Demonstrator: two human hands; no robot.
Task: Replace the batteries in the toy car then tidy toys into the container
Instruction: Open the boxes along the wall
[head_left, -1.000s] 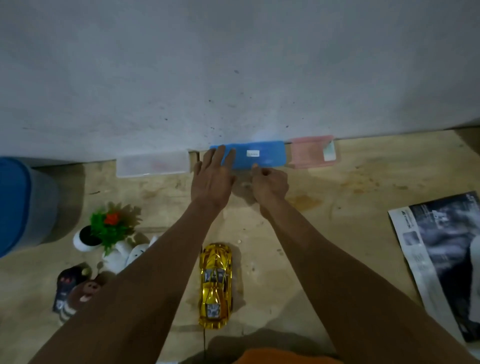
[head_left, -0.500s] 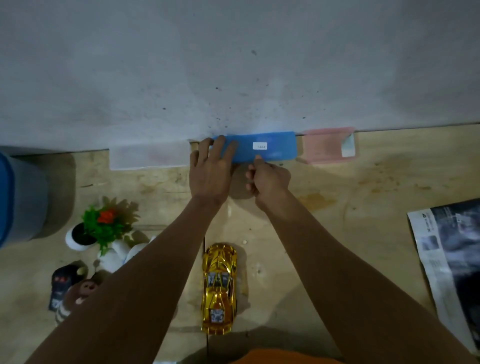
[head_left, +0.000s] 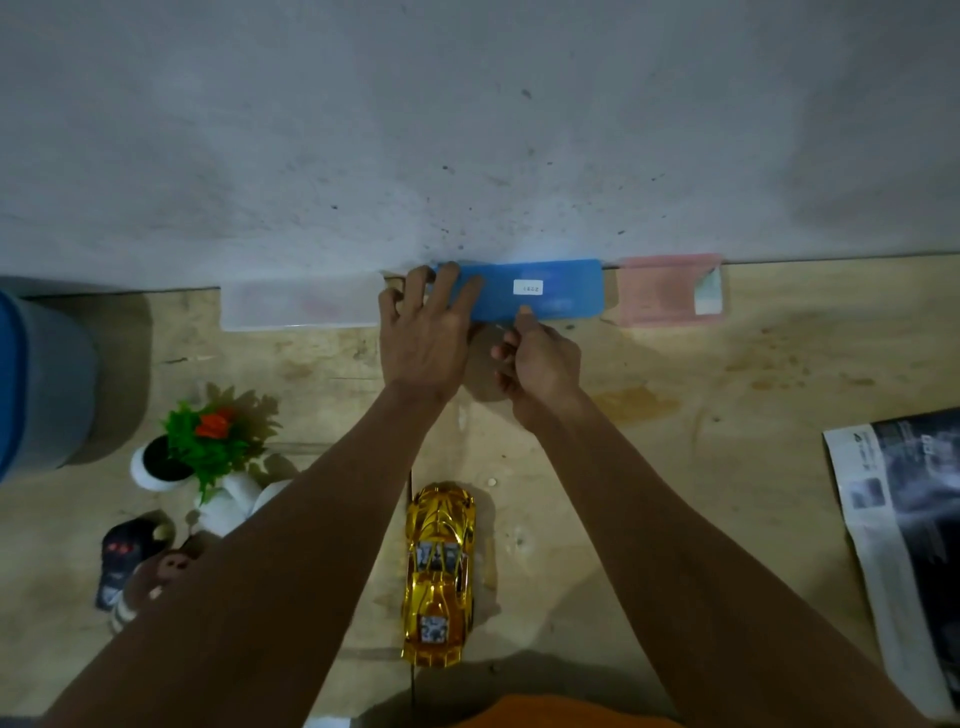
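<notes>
Three flat plastic cases stood in a row along the foot of the wall: a clear case (head_left: 298, 306) at left, a blue case (head_left: 545, 288) in the middle and a pink case (head_left: 670, 288) at right, each with its long axis running left to right. At far left stood one blue-lidded container (head_left: 36, 384). Near it lay one potted plastic plant (head_left: 200, 449), one white figure (head_left: 234, 501) and one dark remote (head_left: 122, 561). The left hand (head_left: 423, 338) lay with straight fingers pressed on the blue case's left end. One gold toy car (head_left: 440, 571) sat between the forearms on the wooden table (head_left: 727, 374), long axis running toward the wall, nose seemingly away from it. The right hand (head_left: 537, 358), fingers curled, touched the blue case's near edge with its thumb tip; whether it held anything could not be told. One newspaper (head_left: 904, 530) lay at right.
</notes>
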